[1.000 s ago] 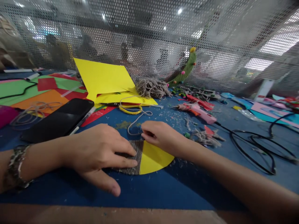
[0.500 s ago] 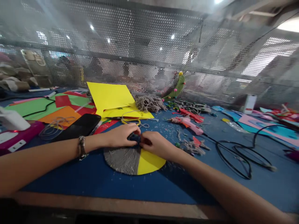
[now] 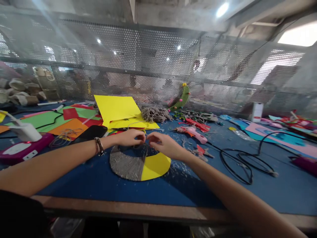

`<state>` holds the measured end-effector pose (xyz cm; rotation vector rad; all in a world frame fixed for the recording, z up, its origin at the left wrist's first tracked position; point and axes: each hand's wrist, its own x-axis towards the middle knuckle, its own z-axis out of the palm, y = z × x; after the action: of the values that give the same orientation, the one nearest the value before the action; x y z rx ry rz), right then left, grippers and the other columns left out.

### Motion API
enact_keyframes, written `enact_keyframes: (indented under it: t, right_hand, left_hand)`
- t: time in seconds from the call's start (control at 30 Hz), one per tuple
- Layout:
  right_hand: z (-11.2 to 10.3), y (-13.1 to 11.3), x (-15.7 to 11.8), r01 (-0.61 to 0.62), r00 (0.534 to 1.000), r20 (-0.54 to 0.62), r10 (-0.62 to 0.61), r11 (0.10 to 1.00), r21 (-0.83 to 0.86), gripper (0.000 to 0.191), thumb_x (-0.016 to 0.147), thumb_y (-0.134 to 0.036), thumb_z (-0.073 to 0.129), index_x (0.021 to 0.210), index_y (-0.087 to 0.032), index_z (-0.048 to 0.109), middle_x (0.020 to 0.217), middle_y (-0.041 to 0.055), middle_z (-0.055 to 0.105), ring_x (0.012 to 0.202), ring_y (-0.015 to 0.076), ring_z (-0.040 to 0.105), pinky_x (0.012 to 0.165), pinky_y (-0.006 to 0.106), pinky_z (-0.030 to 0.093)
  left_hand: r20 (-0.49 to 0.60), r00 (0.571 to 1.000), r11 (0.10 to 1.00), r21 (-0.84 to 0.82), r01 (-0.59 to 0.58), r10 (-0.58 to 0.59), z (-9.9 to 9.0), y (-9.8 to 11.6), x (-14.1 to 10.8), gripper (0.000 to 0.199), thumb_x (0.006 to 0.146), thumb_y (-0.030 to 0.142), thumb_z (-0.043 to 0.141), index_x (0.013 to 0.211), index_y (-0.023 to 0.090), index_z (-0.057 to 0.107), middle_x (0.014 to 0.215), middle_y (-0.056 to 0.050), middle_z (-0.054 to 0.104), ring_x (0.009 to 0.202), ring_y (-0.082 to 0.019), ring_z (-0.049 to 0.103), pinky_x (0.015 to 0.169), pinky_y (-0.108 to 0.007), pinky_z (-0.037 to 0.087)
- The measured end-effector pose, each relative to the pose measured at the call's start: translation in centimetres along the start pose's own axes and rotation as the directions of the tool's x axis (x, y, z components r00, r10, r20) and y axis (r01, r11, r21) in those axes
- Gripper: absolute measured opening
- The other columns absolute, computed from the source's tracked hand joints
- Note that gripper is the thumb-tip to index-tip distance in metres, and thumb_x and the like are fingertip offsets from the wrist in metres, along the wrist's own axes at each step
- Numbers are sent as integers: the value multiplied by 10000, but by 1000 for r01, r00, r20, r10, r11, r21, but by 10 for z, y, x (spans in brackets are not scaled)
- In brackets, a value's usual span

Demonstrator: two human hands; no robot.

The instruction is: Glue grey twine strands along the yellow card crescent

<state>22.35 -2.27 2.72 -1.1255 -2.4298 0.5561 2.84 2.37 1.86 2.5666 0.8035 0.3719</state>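
Right, I see curved yellow paper shape, part wrapped in grey yarn (image 3: 138,168), lying flat on blue tabletop (image 3: 91,185). Left hand (image 3: 130,137) and right hand (image 3: 164,144) curled close together over its inner edge; can't tell whether fingertips pinch yarn. Pink glue gun (image 3: 192,132) well right.

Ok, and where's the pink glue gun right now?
In the head view, the pink glue gun lies on the blue tabletop, right of the gray yarn bundle and just beyond the right hand.
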Motion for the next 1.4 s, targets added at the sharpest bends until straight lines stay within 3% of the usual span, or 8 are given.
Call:
enact_keyframes:
  t: [0.13,0.33,0.47,0.63,1.07,1.17,1.3,1.4]
  right_hand:
    - [-6,1,-7,8,1000,-6,-8,996,-92,194,777,-173,445,953,-143,520,898,70,583,769,128,533,688,263,410]
    - [-13,-2,-18,7,989,146,24,978,-207,206,745,-116,438,908,-150,560,557,-37,456,517,104,414,526,232,319]
    - [-17,-8,-24,73,962,273,-7,970,-231,316,755,-272,535,1046,-156,575,900,67,566,840,168,511,745,290,383]
    - [-20,-17,-29,95,927,374,26,949,-302,629,674,-432,626,1203,-124,479,1204,147,434,1112,259,393,935,377,311]
    - [-21,-31,-18,132,927,373,42,894,-429,178,754,-231,563,915,-157,582,988,90,605,970,233,510,806,374,292]
    - [-23,-33,-15,127,932,361,41,895,-428,100,781,-184,504,819,-158,592,866,52,644,819,182,547,767,356,269]
    - [-24,-34,-13,138,938,346,28,885,-445,133,805,-184,469,776,-158,596,782,33,646,739,158,535,752,350,240]
    - [-25,-37,-14,139,940,340,31,876,-462,167,813,-167,438,736,-154,586,747,29,635,706,147,516,730,337,234]
  left_hand:
    - [-77,996,994,-101,36,-44,-8,-5,1,210,869,316,496,904,116,554,845,-29,571,759,-145,556,709,-329,463]
    - [-192,975,964,-261,59,-111,-12,-18,4,201,876,286,495,966,112,537,860,-31,576,737,-135,573,682,-316,489]
    - [-232,961,948,-308,74,-150,-11,-17,1,185,858,290,521,885,108,542,783,-12,572,672,-117,564,628,-282,483]
    - [-184,972,945,-317,83,-147,-8,-3,-7,198,804,304,556,753,117,516,549,19,529,488,-82,511,495,-201,402]
    - [-139,990,985,-171,7,-31,0,30,-5,504,860,486,378,473,163,396,365,20,410,351,-82,408,436,-220,342]
    - [-182,983,996,-83,-38,22,-7,31,-5,398,867,403,395,601,141,530,516,-22,530,481,-111,483,531,-243,386]
    - [-115,980,986,-5,-165,163,-14,33,-7,237,844,283,420,927,162,606,1026,-81,586,954,-172,521,859,-287,366]
    - [-17,981,981,7,-193,193,-15,34,-9,292,866,302,375,968,158,608,1061,-84,595,1004,-180,512,899,-293,350]
